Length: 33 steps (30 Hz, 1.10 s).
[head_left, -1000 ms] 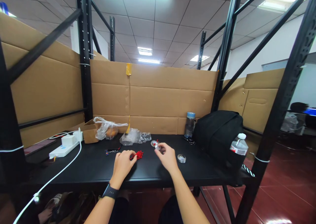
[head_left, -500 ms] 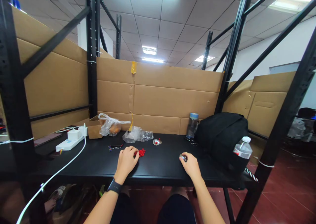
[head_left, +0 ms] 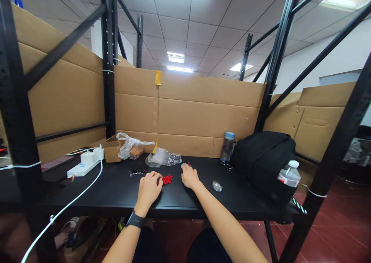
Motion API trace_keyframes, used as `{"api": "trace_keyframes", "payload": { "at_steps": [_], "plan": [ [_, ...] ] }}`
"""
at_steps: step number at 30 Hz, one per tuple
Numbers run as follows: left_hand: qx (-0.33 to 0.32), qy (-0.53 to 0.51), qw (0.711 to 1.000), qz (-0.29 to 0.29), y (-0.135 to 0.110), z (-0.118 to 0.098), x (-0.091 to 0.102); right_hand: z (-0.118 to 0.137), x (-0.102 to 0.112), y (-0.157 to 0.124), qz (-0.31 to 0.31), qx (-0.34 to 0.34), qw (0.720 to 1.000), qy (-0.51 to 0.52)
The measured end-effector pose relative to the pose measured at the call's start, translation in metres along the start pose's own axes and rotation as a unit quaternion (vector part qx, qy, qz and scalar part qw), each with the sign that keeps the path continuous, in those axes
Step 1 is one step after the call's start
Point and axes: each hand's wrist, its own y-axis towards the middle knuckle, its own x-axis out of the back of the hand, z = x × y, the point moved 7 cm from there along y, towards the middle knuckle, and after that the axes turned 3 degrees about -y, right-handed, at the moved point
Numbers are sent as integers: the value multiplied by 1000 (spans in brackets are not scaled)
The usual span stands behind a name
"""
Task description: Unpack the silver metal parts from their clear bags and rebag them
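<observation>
Red cord (head_left: 167, 179) lies bunched on the black table (head_left: 110, 193), just past the knuckles of my left hand (head_left: 149, 189). The curled fingers touch its near edge, but from the head view I cannot tell whether they pinch it or only rest against it. My right hand (head_left: 189, 176) lies palm-down just beside the cord, fingers stretched to a small round disc (head_left: 184, 165) with a red bit at its side. The fingertips cover part of the disc, so whether they have closed on it is hidden. A clear ring (head_left: 216, 186) sits apart to the right, untouched. Beyond it stands a black backpack (head_left: 262, 162) with a water bottle (head_left: 288, 174) in its side pocket. Crumpled plastic bags (head_left: 162, 158) lie behind. As I judge it, the step in hand is getting hold of the disc while the cord is steadied. Lifting so small a piece off the flat top calls for a fine two-finger pinch at its rim.
</observation>
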Motion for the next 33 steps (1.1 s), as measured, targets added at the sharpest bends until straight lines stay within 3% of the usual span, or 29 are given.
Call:
{"api": "trace_keyframes", "payload": {
  "at_steps": [4,9,11,13,15,17,19,21,23,27,30,33],
  "plan": [
    [20,-14,1000,-8,1,8,-1,3,2,15,-3,-16,1000,-20],
    [13,-22,1000,-8,1,8,-3,0,6,-3,-1,20,999,-28],
    [2,-26,1000,-10,2,7,-2,-3,7,-14,-9,50,999,3],
    [-17,-39,999,-8,2,4,-2,-7,14,-26,-42,68,990,113],
    [-42,-67,997,3,2,-4,-2,-14,23,-39,-78,50,947,306],
    [-58,-114,992,20,1,-17,-3,-16,26,-53,-85,19,852,516],
    [-69,-181,980,37,-2,-35,-7,-5,26,-69,-64,13,747,662],
    [-81,-272,958,48,-6,-52,-11,10,29,-82,-45,22,687,725],
    [-77,-357,930,44,-10,-62,-13,21,31,-92,-44,22,663,747],
    [-56,-433,898,61,-15,-64,-15,23,31,-97,-68,-11,644,762],
    [-68,-439,891,99,-17,-66,-13,21,28,-96,-77,-24,630,773],
    [-73,-421,900,87,-17,-65,-11,22,25,-96,-76,-19,641,764]
  ]
}}
